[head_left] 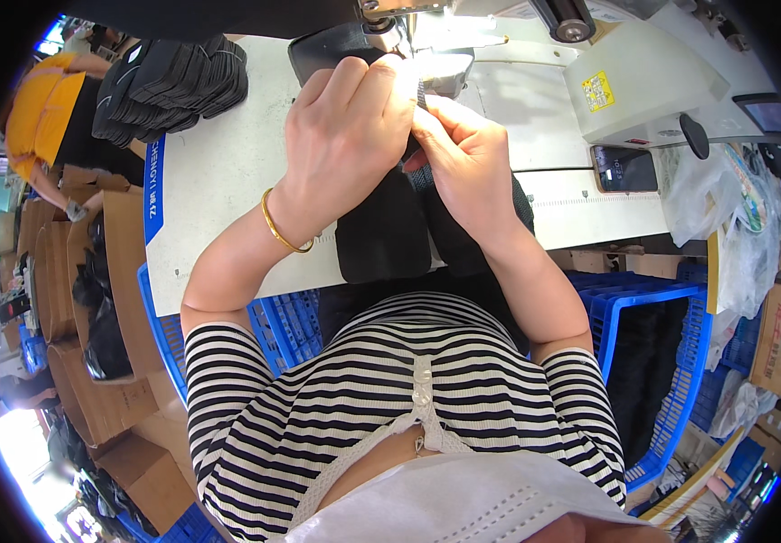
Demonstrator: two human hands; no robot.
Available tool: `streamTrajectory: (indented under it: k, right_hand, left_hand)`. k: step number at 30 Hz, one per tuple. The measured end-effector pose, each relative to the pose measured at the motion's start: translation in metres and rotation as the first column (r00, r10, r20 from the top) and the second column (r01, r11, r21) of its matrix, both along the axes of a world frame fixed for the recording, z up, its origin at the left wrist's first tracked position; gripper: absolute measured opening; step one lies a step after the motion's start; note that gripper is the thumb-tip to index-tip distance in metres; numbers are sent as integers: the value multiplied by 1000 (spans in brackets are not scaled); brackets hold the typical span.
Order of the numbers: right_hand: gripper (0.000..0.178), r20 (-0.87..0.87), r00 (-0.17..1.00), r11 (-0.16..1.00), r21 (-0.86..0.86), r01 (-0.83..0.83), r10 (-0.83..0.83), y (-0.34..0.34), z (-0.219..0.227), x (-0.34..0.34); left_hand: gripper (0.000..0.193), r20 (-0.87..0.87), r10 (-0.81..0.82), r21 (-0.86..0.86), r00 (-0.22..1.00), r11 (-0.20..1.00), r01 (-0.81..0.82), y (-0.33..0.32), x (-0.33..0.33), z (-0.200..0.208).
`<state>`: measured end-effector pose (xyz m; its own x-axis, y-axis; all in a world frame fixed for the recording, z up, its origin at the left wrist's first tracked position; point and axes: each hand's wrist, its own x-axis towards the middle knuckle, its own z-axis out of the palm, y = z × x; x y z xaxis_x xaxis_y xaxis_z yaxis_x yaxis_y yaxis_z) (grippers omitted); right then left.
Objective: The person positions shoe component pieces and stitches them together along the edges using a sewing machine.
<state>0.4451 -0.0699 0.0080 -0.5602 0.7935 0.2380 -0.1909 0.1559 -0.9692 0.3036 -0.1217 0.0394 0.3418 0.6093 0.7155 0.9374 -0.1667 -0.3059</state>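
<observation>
Under the bright light of a sewing machine head (388, 32), my two hands work close together. My left hand (345, 136), a gold bangle at its wrist, is closed with curled fingers; its fingertips are hidden, so what they grip cannot be made out. The thumb and fingers of my right hand (467, 167) pinch the edge of a black fabric piece (381, 231). That dark cloth hangs down between my wrists over the table's front edge, and a second textured black part shows beneath my right hand.
A tall stack of black fabric pieces (173, 86) sits at the table's far left. Right of my hands are a phone (625, 169) and the machine's pale body (653, 86). Blue crates (653, 299) stand below; left are cardboard boxes (101, 389) and a person in orange (42, 109).
</observation>
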Motion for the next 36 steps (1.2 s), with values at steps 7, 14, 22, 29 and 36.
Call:
streamTrajectory:
  k: [7,14,22,29,36]
  right_hand:
    - [22,-13,1000,1000,12,-6,6,-1,2,-12]
    - [22,-16,998,998,2,65,-65,-2,-5,-2]
    - [23,-30,999,1000,-19,23,-23,2,-11,-2]
    - [22,-21,999,998,-53,31,-32,2,-12,-1]
    - [25,-60,995,990,-106,-90,84,5,-7,-4]
  left_hand:
    - [35,84,-18,38,996,999,15,-11,-3,0]
    - [16,215,-123,119,969,988,99,-12,9,-11]
    - [30,210,-111,68,971,993,99,-21,4,-11]
    - [27,299,-169,80,939,985,152,-23,1,-10]
    - [31,856,-346,448,384,867,-218,3,-30,-25]
